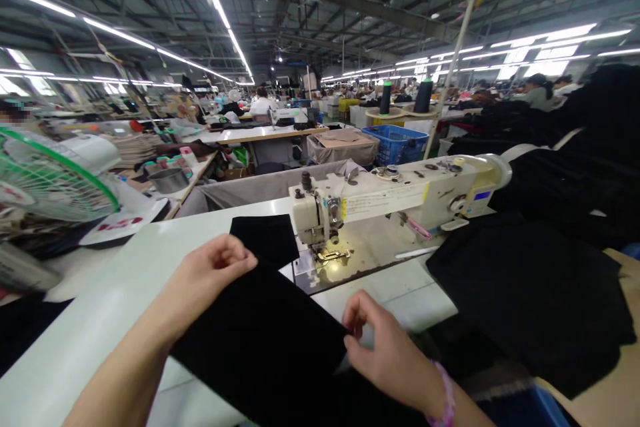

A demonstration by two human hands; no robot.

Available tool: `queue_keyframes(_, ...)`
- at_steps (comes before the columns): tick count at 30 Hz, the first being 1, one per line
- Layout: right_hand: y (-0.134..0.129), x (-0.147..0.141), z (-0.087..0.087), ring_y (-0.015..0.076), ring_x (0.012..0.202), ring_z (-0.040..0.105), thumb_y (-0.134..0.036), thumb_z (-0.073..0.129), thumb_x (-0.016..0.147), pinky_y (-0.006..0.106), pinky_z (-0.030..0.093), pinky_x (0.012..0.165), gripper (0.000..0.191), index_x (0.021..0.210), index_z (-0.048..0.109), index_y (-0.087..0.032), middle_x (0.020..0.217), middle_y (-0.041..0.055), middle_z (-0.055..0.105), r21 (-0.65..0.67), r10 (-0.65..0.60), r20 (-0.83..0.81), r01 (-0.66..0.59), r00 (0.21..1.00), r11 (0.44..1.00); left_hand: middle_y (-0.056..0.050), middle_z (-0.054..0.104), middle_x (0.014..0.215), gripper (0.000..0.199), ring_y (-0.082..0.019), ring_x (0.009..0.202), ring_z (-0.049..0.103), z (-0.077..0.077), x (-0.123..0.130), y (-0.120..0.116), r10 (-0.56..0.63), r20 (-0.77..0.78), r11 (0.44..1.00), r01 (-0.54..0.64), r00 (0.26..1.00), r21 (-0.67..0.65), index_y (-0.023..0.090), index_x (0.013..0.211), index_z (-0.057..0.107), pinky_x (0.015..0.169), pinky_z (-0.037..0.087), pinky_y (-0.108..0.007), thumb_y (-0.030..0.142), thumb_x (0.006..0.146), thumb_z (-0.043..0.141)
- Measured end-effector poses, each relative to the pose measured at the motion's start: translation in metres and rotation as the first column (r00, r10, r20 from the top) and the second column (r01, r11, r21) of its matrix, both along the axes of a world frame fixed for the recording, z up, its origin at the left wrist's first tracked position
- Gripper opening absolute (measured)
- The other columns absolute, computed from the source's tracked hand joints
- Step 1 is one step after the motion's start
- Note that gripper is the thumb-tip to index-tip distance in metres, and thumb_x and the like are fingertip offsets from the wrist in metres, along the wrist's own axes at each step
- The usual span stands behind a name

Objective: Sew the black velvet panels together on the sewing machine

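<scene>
A long piece of black fabric (265, 340) stretches between my hands, in front of a white sewing machine (385, 193). My left hand (217, 265) pinches its upper left corner over the pale table. At the other end of the same edge, my right hand (370, 333) grips the cloth between thumb and fingers. A smaller black piece (265, 239) lies just beyond my left hand, left of the needle area. The machine's lamp lights the metal plate (345, 260) under the needle.
A green-rimmed fan (55, 177) stands at the left. Dark cloth (530, 293) is heaped at the right of the machine. Behind are a blue basket (400, 143), thread cones (423, 96), a thread stand pole (453, 67) and other people at work tables.
</scene>
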State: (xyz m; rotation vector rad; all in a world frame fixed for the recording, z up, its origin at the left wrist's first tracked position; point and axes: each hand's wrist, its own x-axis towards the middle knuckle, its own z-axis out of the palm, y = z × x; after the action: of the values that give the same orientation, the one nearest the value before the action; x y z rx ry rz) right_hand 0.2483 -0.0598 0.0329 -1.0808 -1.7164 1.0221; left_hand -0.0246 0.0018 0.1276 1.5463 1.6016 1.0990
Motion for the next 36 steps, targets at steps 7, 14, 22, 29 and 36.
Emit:
queue_keyframes(7,-0.031,0.003,-0.061,0.0164,0.075,0.064,-0.001,0.048,0.077,0.024,0.053,0.07,0.026,0.087,0.055,-0.023,0.081,0.001,0.065,0.297,0.136,0.219,-0.199,0.966,0.934,0.003,0.057,0.057,0.011,-0.015,0.055,0.05,-0.079,0.051,0.067,-0.334,-0.231,0.942,0.315,0.914,-0.117,0.021,0.058,0.057,0.056,0.038,-0.026,0.02,0.057,0.068)
queue_keyframes(14,-0.022,0.024,-0.081,0.0196,0.084,0.07,0.004,0.046,0.081,0.027,0.057,0.075,0.039,0.108,0.059,-0.021,0.095,0.0069,0.072,0.505,0.097,0.357,-0.279,0.929,0.817,0.0,0.057,0.07,0.008,-0.018,0.071,0.054,-0.114,0.061,0.05,-0.239,-0.304,0.964,0.263,0.922,0.039,0.021,0.064,0.056,0.069,0.041,-0.029,0.017,0.069,0.06)
queue_keyframes(22,-0.01,0.005,-0.06,0.0214,0.078,0.061,0.0,0.048,0.08,0.034,0.052,0.068,0.025,0.088,0.059,-0.022,0.083,0.005,0.065,0.571,-0.087,0.387,-0.164,0.918,0.804,0.004,0.058,0.066,0.014,-0.013,0.062,0.055,-0.122,0.056,0.093,-0.222,-0.298,0.975,0.212,0.928,-0.064,0.019,0.071,0.055,0.062,0.044,-0.026,0.013,0.072,0.068)
queue_keyframes(29,-0.002,-0.002,-0.063,0.0222,0.09,0.065,0.002,0.047,0.077,0.038,0.056,0.082,0.03,0.093,0.059,-0.021,0.093,0.0069,0.069,0.558,-0.032,0.306,-0.152,0.952,0.816,0.005,0.056,0.069,0.021,-0.01,0.058,0.052,-0.126,0.054,0.111,-0.207,-0.375,0.977,0.17,0.904,-0.129,0.015,0.077,0.059,0.059,0.047,-0.026,0.03,0.088,0.068)
queue_keyframes(36,-0.002,-0.002,-0.062,0.0227,0.09,0.065,0.002,0.047,0.077,0.037,0.057,0.08,0.031,0.093,0.058,-0.021,0.093,0.0073,0.068,0.543,-0.031,0.33,-0.163,0.944,0.824,0.004,0.059,0.063,0.012,-0.013,0.058,0.055,-0.122,0.061,0.105,-0.186,-0.366,0.983,0.167,0.912,-0.081,0.018,0.071,0.058,0.057,0.043,-0.025,0.015,0.069,0.07)
